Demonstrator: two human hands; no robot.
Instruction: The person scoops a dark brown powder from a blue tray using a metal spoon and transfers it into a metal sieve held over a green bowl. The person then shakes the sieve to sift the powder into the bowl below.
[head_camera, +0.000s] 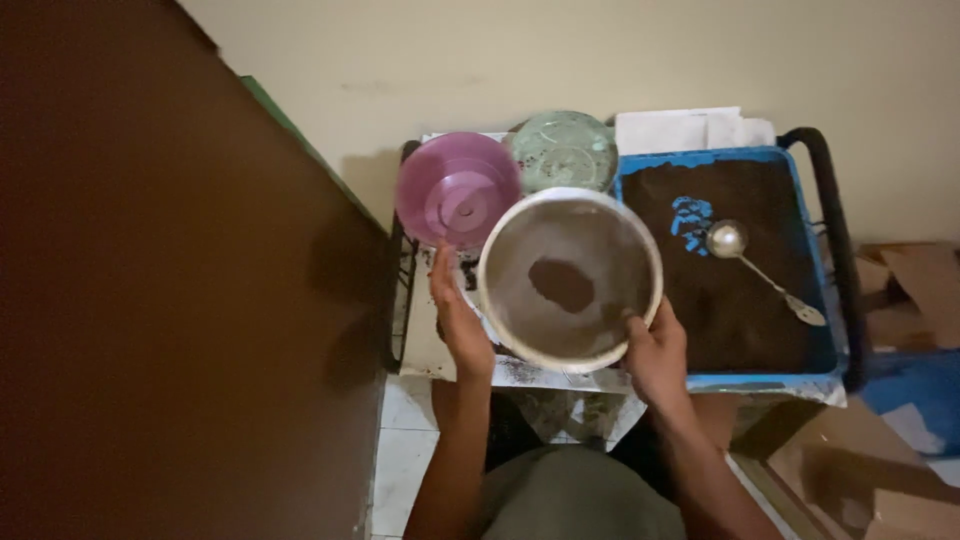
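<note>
Seen from above: round white-rimmed mesh sieve (570, 279) gripped at opposite edges, left hand (458, 318) pressed flat along the near-left rim with fingers pointing up toward the wall, right hand (655, 352) wrapped around the near-right rim with thumb hooked over the top. Hands set well apart, one to each side of the sieve, both clamped on it. Small dark heap of brown powder (561, 285) resting at the middle of the mesh, finer dust greying the screen around it. Sieve held above a white paper-covered tabletop (432, 345) speckled with dark crumbs along its near edge. Just behind the sieve on the left, overturned round pink plastic bowl (455, 188); beside that, toward the wall, round pale green plastic dish (565, 150), both partly covered by the sieve's far rim. To the right, touching distance from the sieve, rectangular blue tray (821, 352) filled with dark brown soil-like powder, a patch of blue base showing through near its far end. Long-handled metal spoon (760, 270) lying on the powder, bowl toward the wall, handle angled to the near right. Folded white paper (690, 128) tucked behind the tray against the cream wall (520, 50). Brown door panel (170, 280) filling the left side.
</note>
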